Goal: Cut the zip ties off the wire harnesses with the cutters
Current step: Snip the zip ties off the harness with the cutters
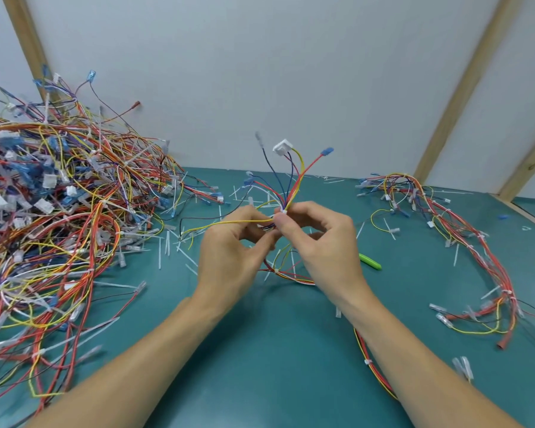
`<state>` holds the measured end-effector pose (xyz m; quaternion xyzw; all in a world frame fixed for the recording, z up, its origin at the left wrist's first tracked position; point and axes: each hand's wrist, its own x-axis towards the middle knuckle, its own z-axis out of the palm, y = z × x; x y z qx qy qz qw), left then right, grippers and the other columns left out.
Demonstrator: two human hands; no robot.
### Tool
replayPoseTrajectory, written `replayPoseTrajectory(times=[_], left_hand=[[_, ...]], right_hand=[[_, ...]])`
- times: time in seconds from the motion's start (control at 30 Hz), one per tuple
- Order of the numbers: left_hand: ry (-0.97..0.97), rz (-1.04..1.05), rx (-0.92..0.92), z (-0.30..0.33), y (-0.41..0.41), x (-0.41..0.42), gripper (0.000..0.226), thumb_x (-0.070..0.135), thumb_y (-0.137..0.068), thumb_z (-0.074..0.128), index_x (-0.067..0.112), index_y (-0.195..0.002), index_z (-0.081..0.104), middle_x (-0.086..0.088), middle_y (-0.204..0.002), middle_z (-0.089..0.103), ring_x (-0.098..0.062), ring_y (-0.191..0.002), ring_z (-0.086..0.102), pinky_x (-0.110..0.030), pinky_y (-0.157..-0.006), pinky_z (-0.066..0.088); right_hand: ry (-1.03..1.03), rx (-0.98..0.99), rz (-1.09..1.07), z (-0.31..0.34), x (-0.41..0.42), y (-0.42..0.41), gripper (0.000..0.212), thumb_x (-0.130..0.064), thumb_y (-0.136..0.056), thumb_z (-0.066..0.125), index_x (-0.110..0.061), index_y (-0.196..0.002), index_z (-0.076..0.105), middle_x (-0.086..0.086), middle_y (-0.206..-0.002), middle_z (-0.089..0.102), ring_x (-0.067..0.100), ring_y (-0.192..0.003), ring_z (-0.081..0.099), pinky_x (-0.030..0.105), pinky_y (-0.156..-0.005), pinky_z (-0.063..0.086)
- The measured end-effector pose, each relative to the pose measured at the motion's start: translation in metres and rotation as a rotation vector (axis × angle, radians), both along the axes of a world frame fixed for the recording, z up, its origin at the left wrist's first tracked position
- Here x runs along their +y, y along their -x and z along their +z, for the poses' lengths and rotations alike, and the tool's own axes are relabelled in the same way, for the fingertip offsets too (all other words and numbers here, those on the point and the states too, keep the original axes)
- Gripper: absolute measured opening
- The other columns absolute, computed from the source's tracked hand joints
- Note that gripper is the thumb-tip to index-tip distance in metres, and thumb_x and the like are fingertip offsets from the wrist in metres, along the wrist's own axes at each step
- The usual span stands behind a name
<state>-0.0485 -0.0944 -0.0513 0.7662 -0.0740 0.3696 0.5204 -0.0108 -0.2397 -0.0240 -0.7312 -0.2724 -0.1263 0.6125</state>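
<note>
both bare forearms reach forward and converge at mid-frame. the left hand [229, 242] has its fingers curled inward, thumb angled toward the other hand. the right hand [318, 239] has curled fingers, thumb tip pressed against the forefinger in a pinch.

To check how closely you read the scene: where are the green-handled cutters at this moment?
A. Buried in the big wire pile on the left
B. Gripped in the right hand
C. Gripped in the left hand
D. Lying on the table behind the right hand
D: the green handle of the cutters lies on the teal table behind the right hand, while both it and the left hand pinch the wire harness.
</note>
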Motion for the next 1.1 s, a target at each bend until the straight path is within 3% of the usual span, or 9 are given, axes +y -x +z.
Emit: replayPoseTrajectory(times=[0.17, 0.4, 0.57, 0.63, 0.77, 0.87, 0.97, 1.03, 1.1], left_hand=[[-0.196, 0.103, -0.042, 0.001, -0.001, 0.007, 0.005, 0.032, -0.092, 0.071, 0.032, -0.096, 0.074, 0.014, -0.088, 0.073, -0.007, -0.069, 0.070, -0.017, -0.054, 0.040], [0.050, 0.151, -0.088, 0.007, -0.003, 0.018, 0.031, 0.041, -0.099, 0.055, 0.036, -0.129, 0.062, 0.009, -0.077, 0.066, -0.020, -0.065, 0.065, -0.045, -0.060, 0.055], [0.116, 0.169, -0.079, 0.011, -0.001, 0.016, 0.020, 0.043, -0.099, 0.058, 0.035, -0.114, 0.069, -0.008, -0.073, 0.062, -0.036, -0.065, 0.058, -0.044, -0.058, 0.046], [0.216, 0.207, -0.070, 0.012, -0.005, 0.021, 0.014, 0.036, -0.099, 0.061, 0.029, -0.108, 0.070, -0.012, -0.076, 0.062, -0.029, -0.066, 0.057, -0.037, -0.060, 0.043], [0.261, 0.279, -0.010, 0.007, -0.014, 0.038, 0.012, 0.023, -0.099, 0.061, 0.020, -0.104, 0.072, 0.010, -0.079, 0.063, 0.000, -0.066, 0.052, -0.015, -0.066, 0.041], [0.385, 0.293, 0.063, 0.006, -0.022, 0.043, 0.013, 0.011, -0.099, 0.059, 0.016, -0.100, 0.070, 0.006, -0.085, 0.067, -0.002, -0.076, 0.058, -0.026, -0.080, 0.048], [0.375, 0.207, 0.170, 0.009, -0.023, 0.042, 0.013, 0.004, -0.099, 0.056, 0.007, -0.106, 0.068, -0.010, -0.097, 0.067, -0.019, -0.090, 0.059, -0.039, -0.089, 0.051], [0.336, 0.034, 0.272, 0.013, -0.017, 0.037, 0.017, 0.010, -0.102, 0.054, 0.005, -0.110, 0.068, -0.012, -0.104, 0.071, -0.021, -0.095, 0.063, -0.028, -0.084, 0.051], [0.290, -0.198, 0.410, 0.015, -0.009, 0.028, 0.027, 0.021, -0.104, 0.048, 0.007, -0.113, 0.069, -0.007, -0.105, 0.075, -0.017, -0.098, 0.069, -0.027, -0.085, 0.050]], right_hand=[[-0.092, 0.173, 0.048, 0.003, -0.002, -0.004, 0.012, -0.016, -0.095, 0.071, -0.012, -0.086, 0.078, -0.003, -0.079, 0.075, 0.007, -0.075, 0.068, 0.025, -0.062, 0.055], [-0.113, 0.553, 0.239, 0.007, -0.010, -0.014, 0.021, -0.014, -0.099, 0.062, -0.016, -0.088, 0.080, 0.002, -0.083, 0.070, 0.011, -0.070, 0.062, 0.022, -0.054, 0.050], [-0.050, 0.569, 0.322, 0.002, -0.010, -0.015, 0.023, -0.015, -0.103, 0.056, -0.019, -0.092, 0.075, -0.009, -0.080, 0.063, 0.007, -0.071, 0.052, 0.021, -0.055, 0.038], [-0.045, 0.566, 0.341, 0.002, -0.010, -0.015, 0.023, -0.015, -0.104, 0.052, -0.019, -0.092, 0.071, -0.007, -0.081, 0.060, 0.007, -0.073, 0.052, 0.022, -0.057, 0.037], [-0.080, 0.599, 0.407, 0.004, -0.010, -0.015, 0.027, -0.014, -0.104, 0.043, -0.017, -0.085, 0.061, -0.004, -0.083, 0.060, 0.009, -0.080, 0.056, 0.027, -0.066, 0.042], [-0.219, 0.689, 0.456, 0.004, -0.010, -0.017, 0.032, -0.015, -0.103, 0.032, -0.015, -0.075, 0.048, 0.003, -0.083, 0.059, 0.022, -0.088, 0.056, 0.037, -0.077, 0.045], [-0.374, 0.808, 0.498, 0.006, -0.015, -0.020, 0.038, -0.019, -0.100, 0.029, -0.017, -0.066, 0.045, 0.006, -0.077, 0.058, 0.026, -0.081, 0.061, 0.036, -0.075, 0.045], [-0.467, 0.885, 0.508, 0.007, -0.017, -0.022, 0.037, -0.020, -0.093, 0.036, -0.019, -0.058, 0.047, 0.004, -0.070, 0.055, 0.021, -0.066, 0.062, 0.033, -0.069, 0.049], [-0.561, 0.925, 0.535, 0.008, -0.018, -0.022, 0.026, -0.021, -0.083, 0.040, -0.019, -0.057, 0.042, 0.002, -0.063, 0.047, 0.018, -0.054, 0.051, 0.029, -0.058, 0.050]])
